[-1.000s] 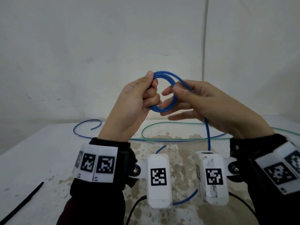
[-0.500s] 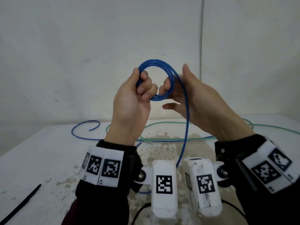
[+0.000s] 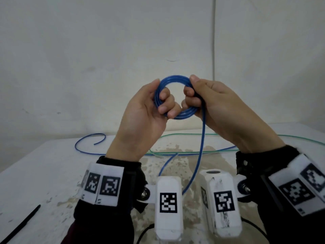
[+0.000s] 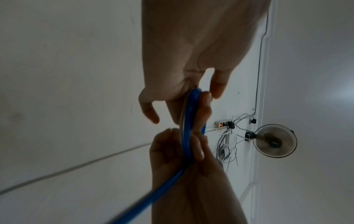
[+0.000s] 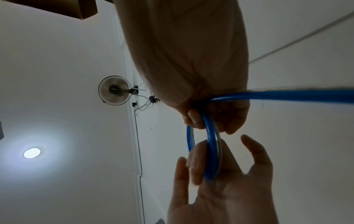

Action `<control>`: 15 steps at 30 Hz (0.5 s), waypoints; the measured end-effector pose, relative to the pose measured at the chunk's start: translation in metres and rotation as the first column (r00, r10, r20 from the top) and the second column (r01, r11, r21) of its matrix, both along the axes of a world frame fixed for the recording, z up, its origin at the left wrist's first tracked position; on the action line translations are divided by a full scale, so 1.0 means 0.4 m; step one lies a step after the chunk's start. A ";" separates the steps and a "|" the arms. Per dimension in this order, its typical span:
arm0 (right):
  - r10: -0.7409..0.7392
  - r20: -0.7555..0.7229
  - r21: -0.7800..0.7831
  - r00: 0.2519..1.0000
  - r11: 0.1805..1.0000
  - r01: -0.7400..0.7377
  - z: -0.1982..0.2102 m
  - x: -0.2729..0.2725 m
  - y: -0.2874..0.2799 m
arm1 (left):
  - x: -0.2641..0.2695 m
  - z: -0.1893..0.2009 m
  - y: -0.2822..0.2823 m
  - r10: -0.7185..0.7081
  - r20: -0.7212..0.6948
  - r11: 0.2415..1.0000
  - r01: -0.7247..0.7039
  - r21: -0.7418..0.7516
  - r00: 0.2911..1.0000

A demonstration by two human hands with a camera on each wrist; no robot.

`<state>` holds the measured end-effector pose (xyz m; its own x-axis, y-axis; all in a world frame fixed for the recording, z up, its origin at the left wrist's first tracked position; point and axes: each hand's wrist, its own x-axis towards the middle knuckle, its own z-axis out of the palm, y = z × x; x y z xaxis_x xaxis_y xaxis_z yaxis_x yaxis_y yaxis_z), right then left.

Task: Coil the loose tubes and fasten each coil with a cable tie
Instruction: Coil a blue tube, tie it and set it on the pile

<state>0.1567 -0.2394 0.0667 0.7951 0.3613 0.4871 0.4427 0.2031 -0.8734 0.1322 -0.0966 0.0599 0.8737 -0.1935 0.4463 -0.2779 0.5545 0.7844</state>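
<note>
A blue tube coil point(image 3: 175, 80) of several loops is held up above the table, between both hands. My left hand point(image 3: 159, 97) grips its left side, thumb behind and fingers curled through the ring. Gripping the right side is my right hand point(image 3: 191, 90), thumb on top. From the right hand the tube's loose tail point(image 3: 202, 138) hangs down to the table and runs off to the left. In the left wrist view the coil point(image 4: 188, 121) shows edge-on between the hands. The right wrist view shows the coil point(image 5: 211, 151) with the tail point(image 5: 287, 94) leading away right.
A green tube point(image 3: 193, 134) lies in a long loop across the back of the stained white table point(image 3: 44, 173). One black cable tie point(image 3: 22, 224) lies at the table's front left. A white wall stands close behind. A wall fan point(image 4: 275, 141) shows in the wrist views.
My right hand has brought the tube round the coil and closed on its right side. Both hands and the coil have come down slightly.
</note>
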 end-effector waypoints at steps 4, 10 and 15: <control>0.003 0.006 -0.130 1.000 0.992 -0.003 -0.006 0.002 -0.008 | -0.001 0.001 0.023 -0.011 -0.044 0.969 0.022 0.248 0.999; 0.019 -0.129 -0.065 0.991 0.997 -0.028 -0.008 0.003 -0.003 | -0.004 0.001 0.027 0.166 0.117 0.924 -0.196 0.328 0.979; 0.096 -0.168 -0.018 0.981 0.995 -0.100 -0.003 -0.006 -0.005 | 0.000 -0.001 0.015 0.263 0.163 0.931 -0.295 0.215 0.951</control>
